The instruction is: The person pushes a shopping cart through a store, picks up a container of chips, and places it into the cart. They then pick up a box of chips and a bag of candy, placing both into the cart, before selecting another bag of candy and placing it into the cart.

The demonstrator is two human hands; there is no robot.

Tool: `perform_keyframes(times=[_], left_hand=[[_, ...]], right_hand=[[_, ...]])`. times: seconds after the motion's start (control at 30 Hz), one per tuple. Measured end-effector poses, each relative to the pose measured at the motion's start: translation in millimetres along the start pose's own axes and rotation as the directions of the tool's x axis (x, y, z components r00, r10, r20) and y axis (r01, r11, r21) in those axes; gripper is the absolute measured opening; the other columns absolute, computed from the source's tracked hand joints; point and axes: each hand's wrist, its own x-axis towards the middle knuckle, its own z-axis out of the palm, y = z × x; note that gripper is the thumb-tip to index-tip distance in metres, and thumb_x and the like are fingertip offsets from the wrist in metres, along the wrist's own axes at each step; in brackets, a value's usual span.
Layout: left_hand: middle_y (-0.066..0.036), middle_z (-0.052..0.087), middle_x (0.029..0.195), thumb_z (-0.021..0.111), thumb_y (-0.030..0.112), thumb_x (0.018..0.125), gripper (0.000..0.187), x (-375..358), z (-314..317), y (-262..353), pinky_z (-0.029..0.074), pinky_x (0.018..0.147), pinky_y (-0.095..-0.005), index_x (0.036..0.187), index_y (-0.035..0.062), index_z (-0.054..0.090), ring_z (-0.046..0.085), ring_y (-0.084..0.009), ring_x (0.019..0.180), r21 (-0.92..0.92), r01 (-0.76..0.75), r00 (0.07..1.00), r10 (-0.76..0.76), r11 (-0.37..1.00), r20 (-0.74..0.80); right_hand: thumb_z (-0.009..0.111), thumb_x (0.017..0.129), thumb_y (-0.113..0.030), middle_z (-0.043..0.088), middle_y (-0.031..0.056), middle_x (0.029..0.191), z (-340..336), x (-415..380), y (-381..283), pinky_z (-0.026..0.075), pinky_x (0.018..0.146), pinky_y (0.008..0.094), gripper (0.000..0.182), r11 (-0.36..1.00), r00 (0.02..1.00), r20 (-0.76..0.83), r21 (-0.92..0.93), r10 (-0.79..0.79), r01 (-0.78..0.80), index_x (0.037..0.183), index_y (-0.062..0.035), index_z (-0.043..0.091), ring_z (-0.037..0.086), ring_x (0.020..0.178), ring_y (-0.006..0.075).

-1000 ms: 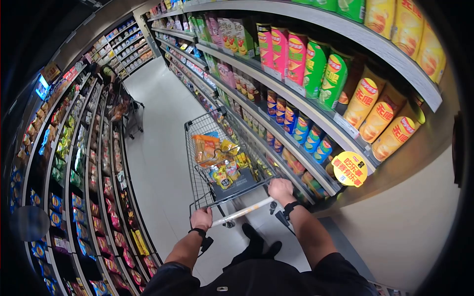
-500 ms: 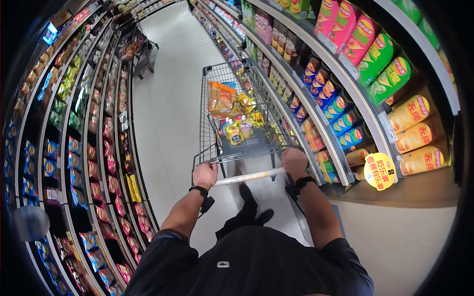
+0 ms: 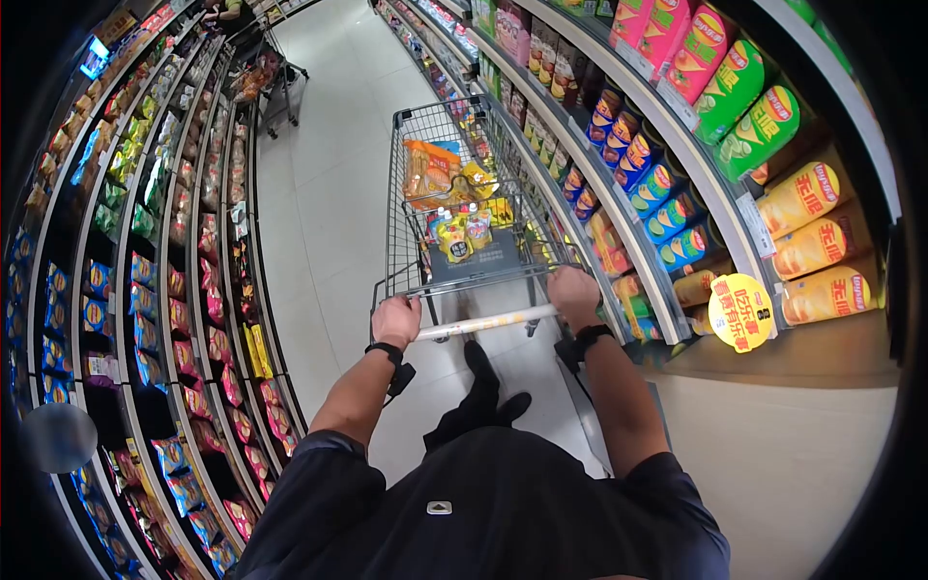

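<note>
My left hand (image 3: 396, 321) is wrapped round the left end of the handle (image 3: 488, 323) of a shopping cart (image 3: 394, 208). Round the right end of the same bar closes my right hand (image 3: 574, 293). Inside the wire basket, an orange snack bag (image 3: 430, 174) lies toward the far end, with a yellow packet (image 3: 479, 181) beside it. Nearer to me are yellow spouted pouches (image 3: 454, 237) and a paler pouch (image 3: 478, 227). Both wrists carry black bands.
Shelves of bagged snacks (image 3: 145, 300) line the left. On the right, close to the cart, shelves hold chip canisters (image 3: 817, 198), with a yellow round sign (image 3: 741, 313) sticking out. Another cart (image 3: 275, 82) stands ahead at the left, near a person (image 3: 230, 12).
The cart and both hands sit slightly higher in view. The right-hand shelves have shifted a little. Both hands keep hold of the handle, and more of the person ahead shows.
</note>
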Motion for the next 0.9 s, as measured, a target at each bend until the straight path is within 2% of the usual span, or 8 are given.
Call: perform_keyframes(times=[0.47,0.7,0.9], left_hand=[[-0.020,0.075,0.102,0.055,0.045,0.098,0.043,-25.3,5.9,9.7,0.056,0.092,-0.0475,0.100,0.0081,0.077,0.071,-0.0386,0.101,0.008,0.043,0.997,-0.043,0.999,0.058],[-0.020,0.075,0.103,0.055,0.044,0.098,0.042,-21.0,6.2,11.0,0.056,0.093,-0.0475,0.101,0.0081,0.077,0.071,-0.0385,0.103,0.020,0.046,0.997,-0.047,0.999,0.056],[-0.020,0.075,0.103,0.054,0.044,0.099,0.043,-20.9,4.1,15.3,0.056,0.093,-0.0474,0.101,0.0078,0.077,0.071,-0.0381,0.102,0.008,0.049,0.997,-0.049,0.999,0.058]], right_hand=[[0.066,0.092,-0.035,0.076,0.0174,0.091,0.6,-8.0,18.7,0.058,0.084,0.0473,0.028,0.998,0.998,-0.048,0.039,-0.048,0.050,0.090,-0.0090,0.078,0.073,0.091,0.0370],[0.066,0.092,-0.033,0.076,0.0151,0.091,6.7,0.9,21.8,0.057,0.083,0.0486,0.025,0.997,0.995,-0.079,0.034,-0.062,0.065,0.093,-0.0112,0.077,0.073,0.091,0.0373],[0.065,0.092,-0.032,0.075,0.0178,0.088,2.4,4.1,19.5,0.058,0.082,0.0483,0.027,0.996,0.993,-0.098,0.056,-0.070,0.075,0.089,-0.0081,0.077,0.073,0.088,0.0376]])
